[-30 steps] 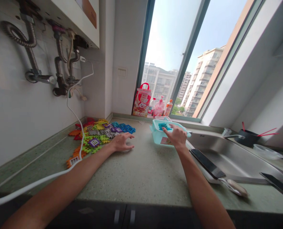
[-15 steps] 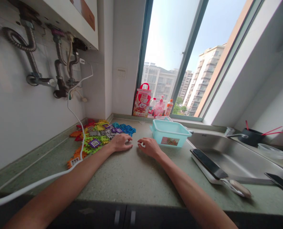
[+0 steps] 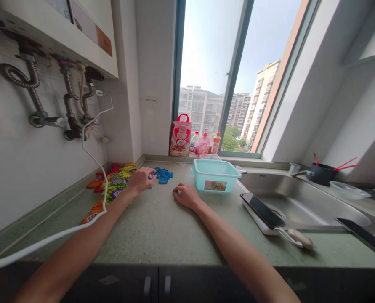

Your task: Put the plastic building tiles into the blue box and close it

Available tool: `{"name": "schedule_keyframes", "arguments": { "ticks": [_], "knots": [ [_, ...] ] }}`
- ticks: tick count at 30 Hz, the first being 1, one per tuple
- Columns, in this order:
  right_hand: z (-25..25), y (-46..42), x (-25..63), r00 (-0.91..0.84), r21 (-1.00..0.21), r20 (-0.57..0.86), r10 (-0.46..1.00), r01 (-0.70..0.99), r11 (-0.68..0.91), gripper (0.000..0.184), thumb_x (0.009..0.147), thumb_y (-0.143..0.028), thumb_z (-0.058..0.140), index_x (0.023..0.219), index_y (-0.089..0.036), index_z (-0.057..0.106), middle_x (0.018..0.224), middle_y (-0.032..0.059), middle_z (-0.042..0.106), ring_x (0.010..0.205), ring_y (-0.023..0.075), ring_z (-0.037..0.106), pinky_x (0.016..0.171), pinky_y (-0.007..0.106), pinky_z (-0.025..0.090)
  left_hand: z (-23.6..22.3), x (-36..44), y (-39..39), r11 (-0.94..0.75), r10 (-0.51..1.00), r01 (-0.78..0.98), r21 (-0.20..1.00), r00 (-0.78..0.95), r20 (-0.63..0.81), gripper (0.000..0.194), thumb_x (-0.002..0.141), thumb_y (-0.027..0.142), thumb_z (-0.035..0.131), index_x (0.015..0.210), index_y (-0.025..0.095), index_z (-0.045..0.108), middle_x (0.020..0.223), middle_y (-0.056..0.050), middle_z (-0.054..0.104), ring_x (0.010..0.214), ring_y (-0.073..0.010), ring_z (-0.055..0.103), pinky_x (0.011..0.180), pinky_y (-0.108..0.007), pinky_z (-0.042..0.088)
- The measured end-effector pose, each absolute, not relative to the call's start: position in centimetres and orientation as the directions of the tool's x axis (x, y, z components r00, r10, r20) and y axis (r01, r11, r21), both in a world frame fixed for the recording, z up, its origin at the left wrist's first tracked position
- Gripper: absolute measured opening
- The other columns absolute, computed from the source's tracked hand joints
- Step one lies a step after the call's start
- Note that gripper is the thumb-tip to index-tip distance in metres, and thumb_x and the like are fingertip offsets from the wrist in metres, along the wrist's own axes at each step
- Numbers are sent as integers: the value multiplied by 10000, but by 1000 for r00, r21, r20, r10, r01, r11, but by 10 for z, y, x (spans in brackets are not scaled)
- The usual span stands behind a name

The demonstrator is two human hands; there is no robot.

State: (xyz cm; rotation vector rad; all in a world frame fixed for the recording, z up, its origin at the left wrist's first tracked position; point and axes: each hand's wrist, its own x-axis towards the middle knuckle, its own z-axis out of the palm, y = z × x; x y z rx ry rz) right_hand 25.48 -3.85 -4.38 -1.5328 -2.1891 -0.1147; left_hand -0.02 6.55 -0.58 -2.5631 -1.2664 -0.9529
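My left hand (image 3: 141,179) reaches over the right part of a heap of colourful interlocking plastic toy pieces (image 3: 124,171). Its thumb and fingers are apart, around a purple piece (image 3: 151,176) that shows between them; a firm grip on it is not visible. Just beyond the fingertips lies a cluster of blue pieces (image 3: 164,175). My right hand (image 3: 187,195) rests on the counter with loosely curled fingers and a gap at the thumb, nothing visible in it. Close behind it stands a light-blue plastic bin (image 3: 217,174) with a picture label on its front; its inside bottom is hidden.
A white cable (image 3: 94,158) runs across the heap and my left forearm. To the right, a phone (image 3: 263,210) lies on a white object beside the steel sink (image 3: 288,227). Bottles and a red-handled bag (image 3: 181,141) stand by the window. Metal hoses hang at left.
My left hand has moved left and away from me onto the toy pieces. My right hand remains on the counter near the bin. The camera view has turned slightly.
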Motion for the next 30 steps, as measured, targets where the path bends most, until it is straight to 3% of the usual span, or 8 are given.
{"name": "schedule_keyframes", "arguments": {
  "ticks": [5, 8, 11, 17, 24, 30],
  "knots": [
    [-42, -38, 256, -271, -188, 397, 877, 911, 367, 236, 977, -288, 585, 1073, -242, 796, 1086, 67, 751, 1023, 215, 691, 902, 275, 500, 7, -3, 107, -535, 765, 830, 158, 397, 507, 399, 898, 441, 587, 1191, 197, 704, 1147, -82, 754, 1080, -268, 686, 950, -344, 520],
    [-43, -37, 258, -282, -191, 407, 869, 904, 383, 249, 978, -292, 576, 1091, -242, 792, 1082, 65, 748, 1013, 211, 691, 901, 270, 500, 16, 2, 144, -417, 852, 904, 90, 354, 386, 488, 888, 441, 579, 1290, 177, 663, 1271, -101, 722, 1171, -268, 667, 1006, -325, 495],
    [-46, -33, 260, -292, -200, 415, 862, 895, 399, 247, 965, -294, 588, 1093, -241, 792, 1082, 63, 746, 999, 210, 691, 884, 266, 502, 23, 7, 173, -325, 904, 943, 68, 289, 316, 539, 836, 382, 607, 1307, 128, 663, 1323, -165, 696, 1203, -319, 658, 1003, -368, 499],
    [-53, -20, 265, -308, -230, 441, 843, 869, 438, 226, 931, -290, 628, 1069, -240, 801, 1058, 58, 748, 948, 194, 700, 853, 257, 502, 21, 12, 195, -163, 962, 986, 35, 151, 229, 401, 719, 293, 651, 1038, 83, 769, 1151, -274, 740, 1117, -434, 684, 987, -522, 477],
    [-52, -16, 267, -313, -235, 442, 840, 864, 446, 236, 914, -320, 637, 1065, -262, 809, 1062, 52, 758, 929, 203, 713, 850, 271, 514, 18, 16, 200, -164, 963, 986, 26, 154, 223, 391, 715, 283, 660, 1064, 146, 771, 1156, -231, 750, 1121, -403, 682, 990, -498, 454],
    [-48, -21, 268, -326, -242, 419, 847, 859, 450, 248, 916, -315, 633, 1077, -243, 808, 1065, 69, 769, 943, 209, 720, 854, 269, 517, 25, 18, 186, -173, 941, 984, 47, 151, 303, 359, 795, 356, 640, 1080, 157, 733, 1104, -194, 761, 1065, -367, 696, 926, -435, 478]
  ]
}}
